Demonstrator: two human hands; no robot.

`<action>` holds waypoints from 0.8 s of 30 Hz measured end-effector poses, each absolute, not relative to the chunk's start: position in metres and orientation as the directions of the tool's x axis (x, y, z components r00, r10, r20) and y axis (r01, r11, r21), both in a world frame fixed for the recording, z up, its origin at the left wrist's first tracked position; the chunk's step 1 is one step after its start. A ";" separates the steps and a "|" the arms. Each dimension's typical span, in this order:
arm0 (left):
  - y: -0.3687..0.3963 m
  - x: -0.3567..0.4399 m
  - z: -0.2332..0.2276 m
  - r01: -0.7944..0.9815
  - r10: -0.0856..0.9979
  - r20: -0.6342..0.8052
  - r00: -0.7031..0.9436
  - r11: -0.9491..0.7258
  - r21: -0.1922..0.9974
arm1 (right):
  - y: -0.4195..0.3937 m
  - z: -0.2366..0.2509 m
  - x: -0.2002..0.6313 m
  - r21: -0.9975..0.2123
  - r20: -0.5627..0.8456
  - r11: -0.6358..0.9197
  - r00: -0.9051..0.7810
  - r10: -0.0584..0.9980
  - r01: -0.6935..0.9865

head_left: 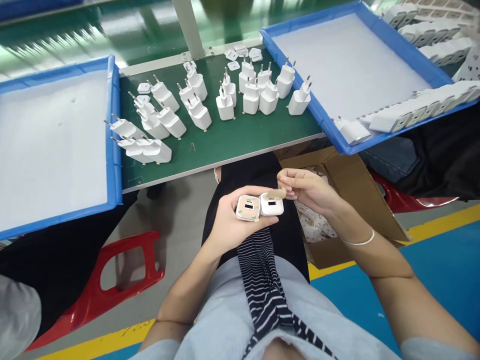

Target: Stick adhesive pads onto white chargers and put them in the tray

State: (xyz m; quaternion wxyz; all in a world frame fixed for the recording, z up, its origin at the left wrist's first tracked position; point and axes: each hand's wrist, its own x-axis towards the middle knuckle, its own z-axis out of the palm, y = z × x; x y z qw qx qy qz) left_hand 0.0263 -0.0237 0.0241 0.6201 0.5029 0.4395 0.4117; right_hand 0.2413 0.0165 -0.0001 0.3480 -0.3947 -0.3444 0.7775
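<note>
Two white charger plugs sit side by side in my left hand (228, 217), their port ends facing up. A tan adhesive backing with small green marks covers the end of the left charger (248, 208). The right charger (271, 206) shows a bare white end with a dark port. Between the fingertips of my right hand (305, 187) is a tan backing paper (275, 194), pinched and lifted over the far edge of the right charger. The prongs of both held chargers are hidden.
Several white chargers (225, 106) stand prongs-up on the green table (240, 137), with small white caps (233, 65) behind. Blue trays flank them: one left (114, 135), one right (318, 112) holding chargers. An open cardboard box (360, 195) lies below right. Red stools (123, 240) stand nearby.
</note>
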 end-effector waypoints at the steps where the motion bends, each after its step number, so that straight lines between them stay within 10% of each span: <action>1: -0.023 0.028 0.023 -0.057 0.947 -0.147 0.285 0.170 0.984 | 0.013 -0.010 0.246 -0.805 -0.384 -0.515 -0.403 0.831 -0.295; 10: -0.012 0.046 0.024 0.016 0.924 -0.199 0.327 0.205 0.979 | -0.016 0.016 0.259 -0.980 -0.062 -0.111 -0.277 0.959 -0.166; 17: -0.010 0.055 0.026 0.018 0.892 -0.233 0.387 0.245 0.969 | 0.022 -0.023 0.267 -0.928 -0.251 -0.288 -0.177 0.952 -0.235; 24: 0.004 0.061 0.015 -0.037 0.902 -0.150 0.405 0.180 0.983 | 0.015 -0.141 0.323 -0.937 -0.321 -0.340 0.180 0.930 0.084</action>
